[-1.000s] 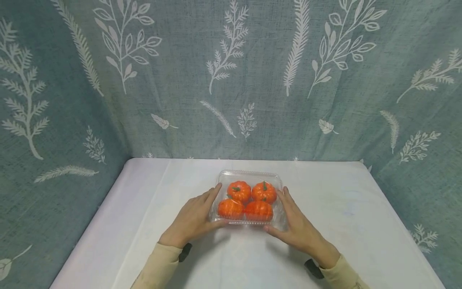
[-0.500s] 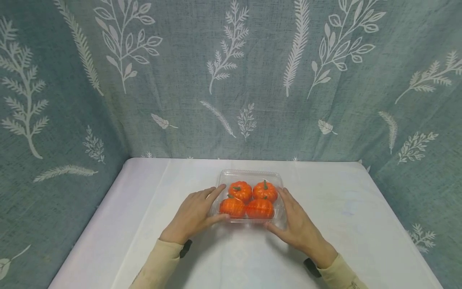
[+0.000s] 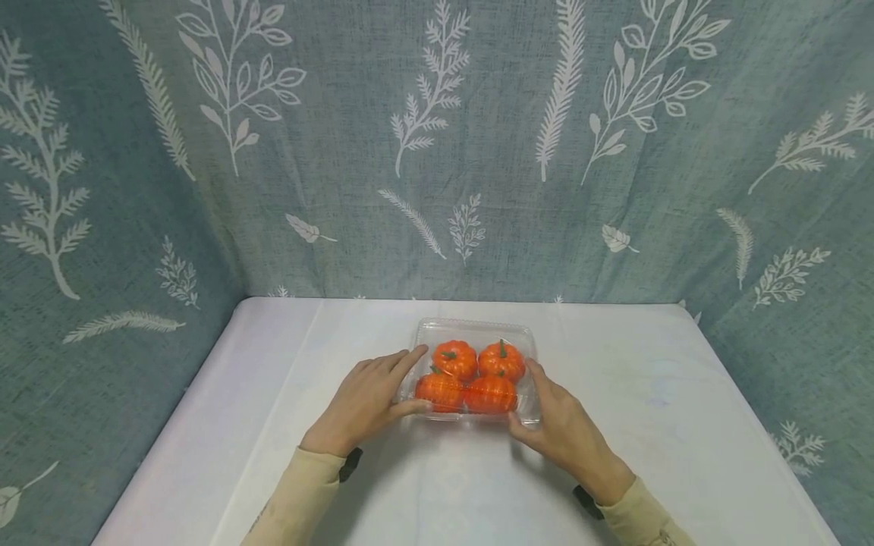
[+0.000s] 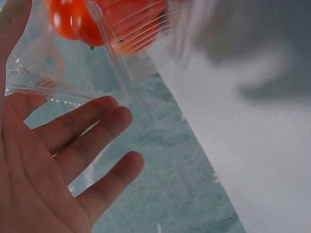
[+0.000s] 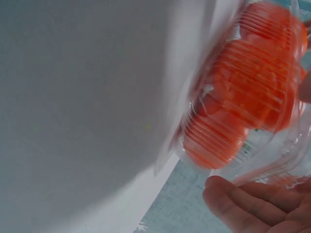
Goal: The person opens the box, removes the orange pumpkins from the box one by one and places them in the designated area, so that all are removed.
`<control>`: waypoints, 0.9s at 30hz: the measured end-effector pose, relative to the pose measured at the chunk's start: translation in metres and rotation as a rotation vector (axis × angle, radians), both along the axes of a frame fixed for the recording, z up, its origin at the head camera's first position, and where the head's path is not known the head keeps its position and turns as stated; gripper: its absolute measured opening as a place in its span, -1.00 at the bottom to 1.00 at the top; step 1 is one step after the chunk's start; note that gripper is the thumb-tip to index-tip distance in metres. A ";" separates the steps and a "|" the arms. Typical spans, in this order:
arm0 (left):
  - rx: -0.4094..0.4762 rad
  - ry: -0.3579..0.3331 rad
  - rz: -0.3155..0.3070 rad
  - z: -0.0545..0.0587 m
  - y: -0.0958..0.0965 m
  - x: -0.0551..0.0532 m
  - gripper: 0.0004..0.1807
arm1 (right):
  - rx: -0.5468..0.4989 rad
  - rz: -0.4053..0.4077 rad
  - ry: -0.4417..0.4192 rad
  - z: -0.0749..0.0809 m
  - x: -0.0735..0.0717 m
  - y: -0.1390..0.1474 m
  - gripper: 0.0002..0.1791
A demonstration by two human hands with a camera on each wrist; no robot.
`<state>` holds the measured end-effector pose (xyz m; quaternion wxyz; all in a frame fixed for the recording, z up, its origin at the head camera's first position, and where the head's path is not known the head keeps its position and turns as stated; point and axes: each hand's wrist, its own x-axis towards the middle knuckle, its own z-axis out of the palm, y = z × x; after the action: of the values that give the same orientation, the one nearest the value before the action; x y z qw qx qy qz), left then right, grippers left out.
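Observation:
A clear plastic clamshell box (image 3: 471, 332) lies on the white table with several small orange pumpkins (image 3: 501, 362) inside, their green stems showing through the lid. My left hand (image 3: 362, 402) is at the box's left side, thumb along the near left corner, forefinger by the side wall. In the left wrist view the fingers (image 4: 92, 141) stretch out loosely beside the clear plastic. At the right side is my right hand (image 3: 570, 425), its thumb at the near right corner and forefinger along the wall. Its straight fingers (image 5: 243, 201) lie close to the ridged plastic in the right wrist view.
The white table (image 3: 655, 379) reaches back to a green-grey curtain (image 3: 341, 227) with white leaf prints, which also hangs along the left and right sides. Dark bands (image 3: 589, 502) show at both wrists by the beige sleeves (image 3: 638, 516).
The box and pumpkins have shifted very slightly to the right. My left hand's fingers have moved slightly right over the box's side, and the right thumb has drawn in to its near corner.

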<state>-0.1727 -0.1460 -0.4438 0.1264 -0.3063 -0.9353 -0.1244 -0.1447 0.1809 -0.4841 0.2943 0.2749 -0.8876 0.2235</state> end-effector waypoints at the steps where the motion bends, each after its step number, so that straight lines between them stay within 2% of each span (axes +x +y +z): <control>1: 0.001 -0.007 0.001 0.000 0.000 0.000 0.00 | 0.000 0.006 0.019 -0.001 0.000 0.000 -0.10; 6: -0.011 -0.002 0.000 -0.003 0.001 0.000 0.01 | -0.005 0.016 0.051 -0.005 -0.001 0.003 -0.10; 11: -0.009 0.008 0.003 -0.005 0.000 0.001 0.02 | -0.014 0.016 0.042 -0.005 0.000 0.005 -0.11; 15: 0.006 -0.011 0.009 -0.008 -0.001 0.002 0.03 | -0.012 0.040 0.060 -0.003 0.001 0.009 -0.12; 19: 0.019 0.006 0.007 -0.010 -0.001 0.001 0.03 | -0.020 0.067 0.077 -0.002 -0.001 0.011 -0.16; 27: 0.074 0.039 -0.004 -0.015 -0.001 -0.004 0.12 | -0.030 0.049 -0.017 0.001 0.000 0.016 -0.11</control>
<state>-0.1765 -0.1471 -0.4592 0.1558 -0.3059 -0.9267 -0.1532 -0.1446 0.1970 -0.4832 0.2853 0.2903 -0.8797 0.2461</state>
